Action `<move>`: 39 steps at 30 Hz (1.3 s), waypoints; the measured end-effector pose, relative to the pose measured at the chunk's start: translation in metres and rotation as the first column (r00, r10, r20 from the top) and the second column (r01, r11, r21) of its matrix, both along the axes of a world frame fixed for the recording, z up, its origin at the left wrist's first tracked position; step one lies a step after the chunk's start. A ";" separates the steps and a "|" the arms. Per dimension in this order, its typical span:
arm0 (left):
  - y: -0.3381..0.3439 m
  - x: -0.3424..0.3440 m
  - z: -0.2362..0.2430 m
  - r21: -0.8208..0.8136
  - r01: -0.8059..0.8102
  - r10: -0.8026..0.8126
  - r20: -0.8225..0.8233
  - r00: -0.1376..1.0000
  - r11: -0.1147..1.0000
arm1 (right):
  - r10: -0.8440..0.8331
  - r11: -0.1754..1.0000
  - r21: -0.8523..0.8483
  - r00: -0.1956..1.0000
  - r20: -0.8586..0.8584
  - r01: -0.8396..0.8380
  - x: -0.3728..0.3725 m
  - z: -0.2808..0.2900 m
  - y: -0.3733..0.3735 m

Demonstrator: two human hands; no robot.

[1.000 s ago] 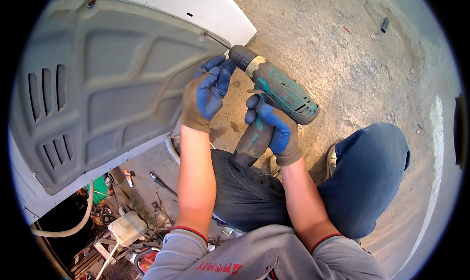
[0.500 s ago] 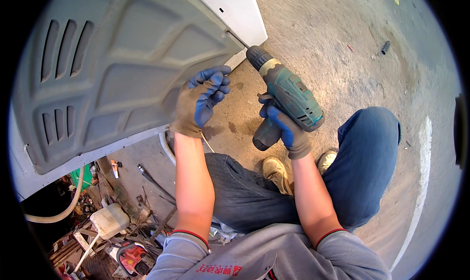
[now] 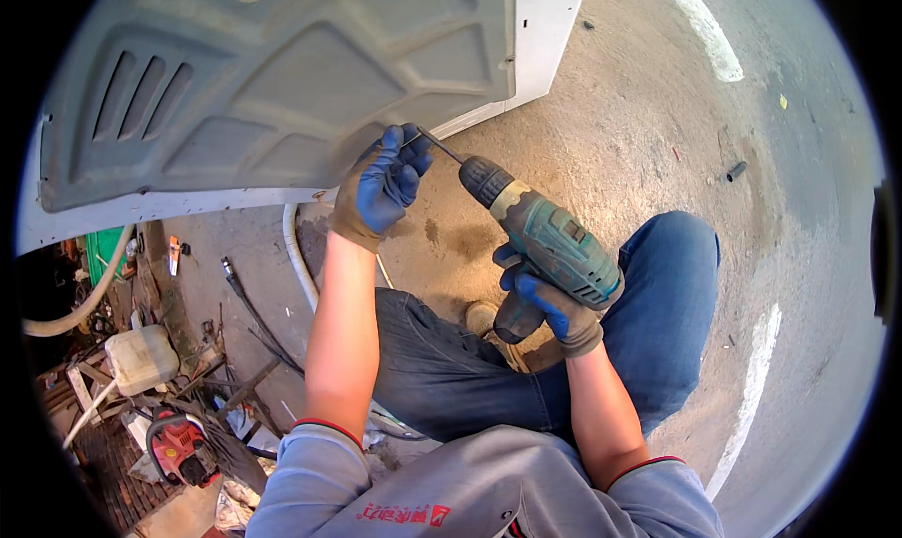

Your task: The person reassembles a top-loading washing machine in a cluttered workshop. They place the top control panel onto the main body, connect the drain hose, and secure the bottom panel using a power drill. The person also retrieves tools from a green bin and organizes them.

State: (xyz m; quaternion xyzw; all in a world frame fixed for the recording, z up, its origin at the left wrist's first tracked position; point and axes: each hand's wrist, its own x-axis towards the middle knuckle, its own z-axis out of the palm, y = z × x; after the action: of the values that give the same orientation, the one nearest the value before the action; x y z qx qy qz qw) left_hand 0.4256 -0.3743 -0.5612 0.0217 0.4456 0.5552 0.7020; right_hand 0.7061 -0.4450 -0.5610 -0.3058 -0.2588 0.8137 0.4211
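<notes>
My right hand [image 3: 554, 303], in a blue and grey work glove, grips a teal and black cordless drill [image 3: 564, 249]. Its long thin bit [image 3: 440, 146] points up and left. My left hand [image 3: 383, 186], gloved alike, has its fingers pinched together at the bit's tip. A small thin piece shows between those fingertips, too small to name. Just beyond the hands stands a large grey moulded panel [image 3: 310, 87] with vent slots, set in a white metal frame [image 3: 244, 198]. The bit is apart from the panel's corner.
At lower left lie a red and black machine [image 3: 178, 447], a whitish plastic jug [image 3: 141, 359] and scrap. A pale hose [image 3: 299, 256] and a black cable [image 3: 252, 308] run over the concrete. A short black tube [image 3: 737, 171] lies at right, near white painted lines [image 3: 747, 397].
The drill's bit has come away from the panel's edge, and its tip is now at my left fingertips. My view has shifted, so more of the panel's right edge shows.
</notes>
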 end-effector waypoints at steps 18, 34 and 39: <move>-0.081 -0.039 0.003 0.053 -0.447 0.450 -0.112 0.886 0.893 | 0.356 0.929 0.085 0.933 0.058 -0.360 -0.060 -0.009 -0.007; -0.098 -0.071 0.000 0.117 -0.347 0.346 0.024 0.938 0.931 | 0.365 0.839 0.306 0.883 0.296 -0.449 -0.093 -0.016 -0.021; -0.094 -0.090 -0.023 0.247 -0.310 0.332 -0.049 0.942 0.918 | 0.166 0.564 0.454 0.633 0.756 -0.690 -0.121 -0.019 -0.036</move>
State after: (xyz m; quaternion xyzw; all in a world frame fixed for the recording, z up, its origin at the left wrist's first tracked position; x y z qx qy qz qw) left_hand 0.3356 -0.4683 -0.5845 0.0566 0.4050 0.7102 0.5730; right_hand 0.5849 -0.4814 -0.5797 -0.2950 -0.7489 0.5712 0.1611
